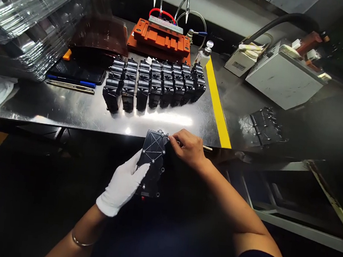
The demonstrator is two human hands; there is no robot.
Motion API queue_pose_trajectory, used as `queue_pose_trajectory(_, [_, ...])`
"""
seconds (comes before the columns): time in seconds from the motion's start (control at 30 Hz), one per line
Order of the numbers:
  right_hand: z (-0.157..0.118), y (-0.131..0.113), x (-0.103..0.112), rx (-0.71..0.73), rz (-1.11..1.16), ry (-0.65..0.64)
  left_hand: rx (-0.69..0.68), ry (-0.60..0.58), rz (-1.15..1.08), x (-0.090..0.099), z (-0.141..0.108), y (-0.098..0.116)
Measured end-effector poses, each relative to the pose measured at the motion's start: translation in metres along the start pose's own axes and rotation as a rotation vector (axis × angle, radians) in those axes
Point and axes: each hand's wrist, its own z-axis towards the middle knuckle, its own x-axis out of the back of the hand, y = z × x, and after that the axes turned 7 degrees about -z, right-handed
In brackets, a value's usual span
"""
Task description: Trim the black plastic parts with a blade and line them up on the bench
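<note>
My left hand (123, 184), in a white glove, grips a flat black plastic housing (153, 153) from its left side, thumb across the face. The housing is held up in front of the bench edge, with crossed ribs and several small metal-coloured studs showing. Bare, my right hand (189, 147) is closed in a pinch at the housing's upper right corner. What its fingertips hold is too small to make out. A thin pale stick (208, 148) juts out to the right behind that hand; whether the hand holds it I cannot tell.
Several black housings (143, 85) stand in a row on the metal bench (78, 110). Behind them are an orange fixture (161, 39) and a pump bottle (204, 55). Clear plastic trays (33, 11) are stacked left, near pens (72, 81). Right of the yellow tape (218, 105) stands a grey box (283, 79).
</note>
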Motion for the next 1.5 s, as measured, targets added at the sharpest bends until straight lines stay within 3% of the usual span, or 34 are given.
queue_pose_trajectory(0.2, [0.005,0.002,-0.002,-0.003,-0.070,0.031,0.003,0.042,0.035,-0.002,0.000,0.004])
queue_pose_trajectory(0.4, [0.003,-0.001,-0.001,-0.029,-0.014,0.023,-0.029,-0.005,0.024,-0.002,0.000,0.007])
queue_pose_trajectory(1.07, [0.002,-0.008,-0.001,-0.107,-0.005,0.024,-0.066,0.026,0.019,-0.002,0.002,0.004])
queue_pose_trajectory(1.3, [-0.021,-0.008,0.017,0.059,0.177,-0.048,-0.071,0.001,0.049,0.000,0.002,0.003])
queue_pose_trajectory(1.5, [-0.019,-0.008,0.020,0.175,0.035,-0.038,-0.080,0.004,0.063,0.001,0.003,0.000])
